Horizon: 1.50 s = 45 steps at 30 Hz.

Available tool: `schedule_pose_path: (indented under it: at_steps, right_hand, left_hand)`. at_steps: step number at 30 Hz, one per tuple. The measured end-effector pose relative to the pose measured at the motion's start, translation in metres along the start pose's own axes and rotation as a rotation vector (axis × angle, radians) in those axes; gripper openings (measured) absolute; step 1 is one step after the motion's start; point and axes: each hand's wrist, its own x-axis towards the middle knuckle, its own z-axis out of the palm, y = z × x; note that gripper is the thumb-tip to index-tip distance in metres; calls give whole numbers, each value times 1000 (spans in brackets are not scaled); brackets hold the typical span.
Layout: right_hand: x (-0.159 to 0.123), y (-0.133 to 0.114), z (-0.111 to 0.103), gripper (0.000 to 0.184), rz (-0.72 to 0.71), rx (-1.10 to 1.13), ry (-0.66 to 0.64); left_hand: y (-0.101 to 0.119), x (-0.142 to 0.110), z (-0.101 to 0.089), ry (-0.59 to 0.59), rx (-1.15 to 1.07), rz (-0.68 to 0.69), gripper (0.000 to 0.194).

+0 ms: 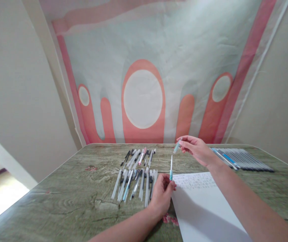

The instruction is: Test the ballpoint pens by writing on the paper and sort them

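My left hand [162,193] is closed around the lower part of a pen [171,168], which stands upright with its tip pointing up and a light-blue grip section. Above and to the right, my right hand [194,149] pinches a translucent pale-blue pen cap [176,147], held tilted and apart from the pen's tip. Beneath both hands lies a sheet of white paper [204,211] with several lines of handwriting along its top. The left hand is over the paper's left edge.
Left of the paper, loose pens lie in a front group [126,186] and a back group [135,159]. A neat row of pens [247,159] lies at the right. The wooden-patterned table [65,201] ends at a wall hanging [144,43] behind.
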Motion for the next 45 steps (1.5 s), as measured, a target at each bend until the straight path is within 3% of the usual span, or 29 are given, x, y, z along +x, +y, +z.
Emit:
schedule_pose_path:
  at_steps: [10, 22, 45]
  right_hand:
    - [-1, 0, 4, 32, -18, -87, -53]
    - [-6, 7, 10, 26, 139, -201, -309]
    - [-7, 13, 9, 31, 184, -251, -397]
  left_hand:
    - [2, 0, 1, -10, 24, 2, 16]
    - [3, 0, 0, 0, 26, 6, 21]
    - [1, 0, 1, 45, 3, 22, 19]
